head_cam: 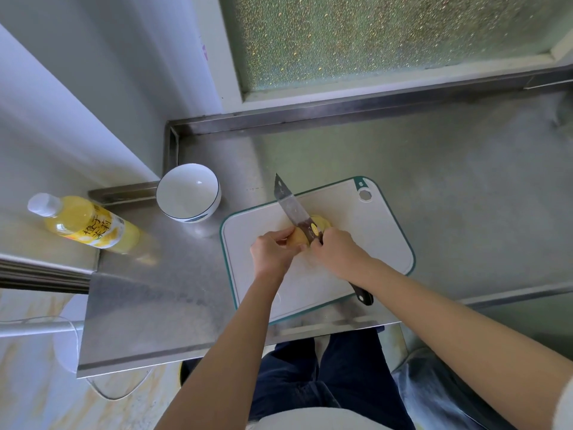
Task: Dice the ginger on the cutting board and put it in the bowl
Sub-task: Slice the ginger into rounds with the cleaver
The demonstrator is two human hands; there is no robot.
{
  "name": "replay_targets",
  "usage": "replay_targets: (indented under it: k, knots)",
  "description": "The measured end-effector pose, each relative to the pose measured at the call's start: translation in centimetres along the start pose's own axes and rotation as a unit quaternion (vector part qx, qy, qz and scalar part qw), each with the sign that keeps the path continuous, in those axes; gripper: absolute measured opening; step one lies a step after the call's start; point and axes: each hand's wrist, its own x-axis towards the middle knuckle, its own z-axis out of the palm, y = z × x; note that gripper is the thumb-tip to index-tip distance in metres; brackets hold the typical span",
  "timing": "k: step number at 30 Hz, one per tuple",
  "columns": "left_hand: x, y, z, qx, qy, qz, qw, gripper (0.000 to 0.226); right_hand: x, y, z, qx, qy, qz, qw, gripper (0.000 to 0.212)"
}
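Note:
A yellow piece of ginger (322, 223) lies near the middle of the white cutting board (372, 243) with a green rim. My left hand (273, 249) pinches the ginger's left end. My right hand (338, 249) grips a knife (291, 206) by its dark handle; the blade crosses the ginger and points to the far left. The handle's end sticks out below my right wrist. A white bowl (189, 192) with a dark rim line stands empty to the left of the board.
A bottle of yellow drink (83, 223) lies on its side at the left of the steel counter (465, 197). A raised steel lip runs along the counter's back and left. A frosted window stands behind it.

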Motion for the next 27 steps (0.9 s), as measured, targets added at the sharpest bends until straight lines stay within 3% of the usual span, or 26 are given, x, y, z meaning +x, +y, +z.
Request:
replay_targets:
  k: [19, 27]
  knots:
    - [-0.1, 0.0, -0.2, -0.025, -0.009, -0.023, 0.999, 0.047, -1.3, 2.9, 0.9, -0.014, -0.01, 0.006, 1.0, 0.036]
    - [-0.4, 0.0, -0.2, -0.044, -0.009, -0.029, 0.999, 0.047, 0.8, 3.1, 2.9, -0.007, 0.004, 0.007, 1.0, 0.026]
